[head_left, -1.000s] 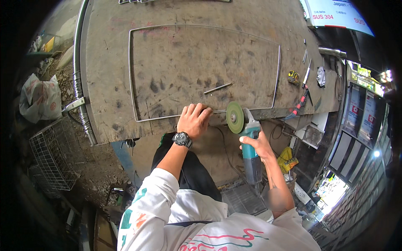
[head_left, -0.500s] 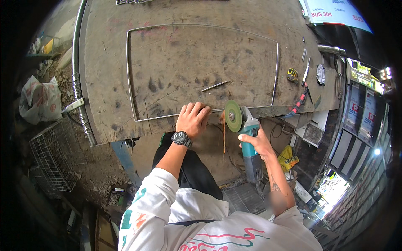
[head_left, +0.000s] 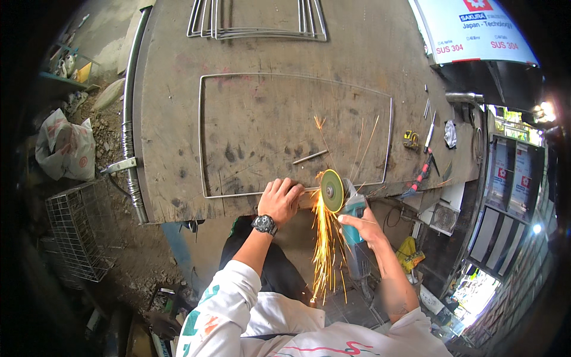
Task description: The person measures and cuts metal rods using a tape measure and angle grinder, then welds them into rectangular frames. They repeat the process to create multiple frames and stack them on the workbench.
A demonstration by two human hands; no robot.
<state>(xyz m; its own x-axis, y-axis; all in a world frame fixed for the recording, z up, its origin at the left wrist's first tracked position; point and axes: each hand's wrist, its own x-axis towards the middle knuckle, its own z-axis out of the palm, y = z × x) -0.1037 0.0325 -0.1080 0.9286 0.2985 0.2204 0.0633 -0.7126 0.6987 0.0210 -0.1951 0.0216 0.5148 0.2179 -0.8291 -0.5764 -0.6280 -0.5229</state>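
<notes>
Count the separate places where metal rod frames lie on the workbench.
2: one single rectangular rod frame mid-bench under the left hand, and a stack of frames at the far edge, how many in it unclear.

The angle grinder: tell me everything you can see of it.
The grinder has a teal body and a round yellow-green disc at its front, standing on edge. The right hand grips the body from below the table's near edge. The disc meets the near bar of the thin metal frame lying on the table, and orange sparks stream down and away from the contact. The left hand presses the frame beside the disc.
</notes>
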